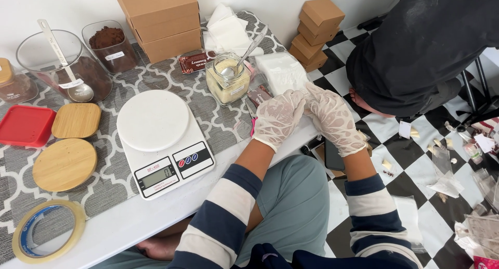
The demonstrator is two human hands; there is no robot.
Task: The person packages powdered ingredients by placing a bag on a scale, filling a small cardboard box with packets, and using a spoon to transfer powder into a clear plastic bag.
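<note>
Both my hands wear thin clear gloves and meet at the table's right edge. My left hand (276,118) and my right hand (334,119) pinch together something small and white between their fingertips, too hidden to name. Just behind them lies a stack of white filter-like bags (280,71). A glass jar of pale powder (226,81) with a metal spoon in it stands to the left. The white kitchen scale (161,139) sits further left, its round plate bare.
Brown cardboard boxes (158,19) stand at the back, with smaller ones (316,32) stacked on the right. Glass jars of brown powder (109,45), wooden lids (65,164), a red lid (25,125) and a tape roll (48,238) lie left. A person in black (426,45) crouches over the checkered floor strewn with small bags.
</note>
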